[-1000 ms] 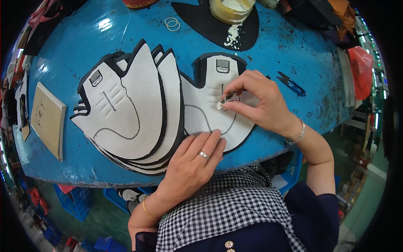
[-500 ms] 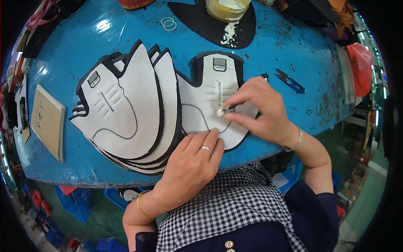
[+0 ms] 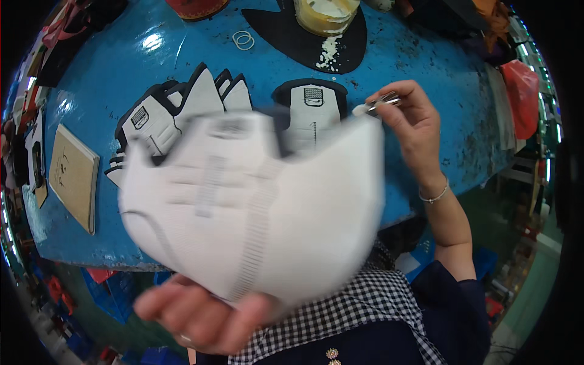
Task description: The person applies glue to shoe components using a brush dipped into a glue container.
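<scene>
Above a blue table (image 3: 261, 67), the left hand (image 3: 207, 316) grips white cloth (image 3: 316, 219) by its bottom edge, so most of it shows. The right hand (image 3: 418, 121) pinches a shiny tool (image 3: 388, 100).

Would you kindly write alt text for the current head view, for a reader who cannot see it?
A left hand holds up a white stitched piece, blurred by motion, while the right hand grips a small metal tool with a white tip. Behind, on a blue table, are similar black-edged pieces, a notebook and a yellowish tub.
</scene>
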Demonstrator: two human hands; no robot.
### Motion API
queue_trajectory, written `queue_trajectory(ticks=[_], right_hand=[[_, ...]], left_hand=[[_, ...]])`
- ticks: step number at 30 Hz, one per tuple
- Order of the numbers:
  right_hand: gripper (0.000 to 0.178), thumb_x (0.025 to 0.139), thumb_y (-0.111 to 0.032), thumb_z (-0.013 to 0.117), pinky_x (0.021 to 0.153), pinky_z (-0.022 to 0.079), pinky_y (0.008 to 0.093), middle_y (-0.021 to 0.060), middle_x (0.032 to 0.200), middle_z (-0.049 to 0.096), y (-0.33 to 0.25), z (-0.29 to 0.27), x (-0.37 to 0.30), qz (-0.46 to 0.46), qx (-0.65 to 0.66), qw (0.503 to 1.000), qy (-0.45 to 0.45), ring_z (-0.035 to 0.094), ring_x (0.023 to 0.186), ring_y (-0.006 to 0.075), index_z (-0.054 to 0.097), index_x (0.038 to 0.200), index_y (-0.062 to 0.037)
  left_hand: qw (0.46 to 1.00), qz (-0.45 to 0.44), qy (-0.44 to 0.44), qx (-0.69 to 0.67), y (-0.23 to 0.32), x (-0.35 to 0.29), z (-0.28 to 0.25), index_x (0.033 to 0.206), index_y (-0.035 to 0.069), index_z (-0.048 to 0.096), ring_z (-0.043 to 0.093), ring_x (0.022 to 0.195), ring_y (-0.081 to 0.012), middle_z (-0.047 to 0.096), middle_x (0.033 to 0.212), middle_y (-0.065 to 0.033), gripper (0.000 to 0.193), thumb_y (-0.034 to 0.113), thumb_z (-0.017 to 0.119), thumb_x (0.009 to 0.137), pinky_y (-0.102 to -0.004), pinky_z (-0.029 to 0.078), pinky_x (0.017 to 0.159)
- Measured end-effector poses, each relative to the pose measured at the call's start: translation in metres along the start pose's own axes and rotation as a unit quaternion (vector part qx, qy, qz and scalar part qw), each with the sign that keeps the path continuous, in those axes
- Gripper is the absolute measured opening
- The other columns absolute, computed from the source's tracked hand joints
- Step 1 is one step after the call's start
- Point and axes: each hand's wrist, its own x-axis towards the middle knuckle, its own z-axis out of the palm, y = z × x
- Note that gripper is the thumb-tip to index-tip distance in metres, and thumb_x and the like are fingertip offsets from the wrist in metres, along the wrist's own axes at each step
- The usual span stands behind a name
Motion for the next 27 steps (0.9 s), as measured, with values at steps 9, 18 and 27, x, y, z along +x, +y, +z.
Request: queue_trajectory(ticks=[9,18,27], right_hand=[[0.02,0.083,-0.016,0.083,0.079,0.048,0.029,0.0015,0.085,0.068,-0.009,0.032,-0.011,-0.07,-0.198,0.966,-0.152,0.061,0.074,0.0147,0.072,0.098,-0.0086],[0.022,0.08,-0.02,0.084,0.075,0.045,0.0336,0.0011,0.079,0.067,0.006,0.041,0.019,-0.199,-0.329,0.92,-0.075,0.062,0.074,0.0189,0.07,0.093,-0.0097],[0.023,0.077,-0.015,0.085,0.079,0.047,0.0338,0.0027,0.083,0.068,-0.017,0.034,-0.006,-0.218,-0.263,0.921,-0.189,0.063,0.079,0.0197,0.072,0.096,-0.0099]], left_hand=[[0.862,-0.094,-0.439,-0.235,-0.009,-0.021,0.007,0.108,0.009,0.075,0.064,0.101,-0.0262,0.067,0.115,-0.0071,0.037,0.019,0.083,0.073,-0.0411,0.051,0.086],[0.859,0.043,-0.474,-0.189,0.013,-0.031,0.044,0.113,0.0,0.07,0.064,0.106,-0.0265,0.066,0.121,-0.0136,0.035,0.016,0.076,0.083,-0.0386,0.053,0.087],[0.865,0.045,-0.463,-0.187,0.012,-0.023,0.054,0.11,-0.002,0.071,0.064,0.091,-0.0246,0.063,0.097,-0.0124,0.032,0.006,0.067,0.08,-0.0368,0.054,0.079]])
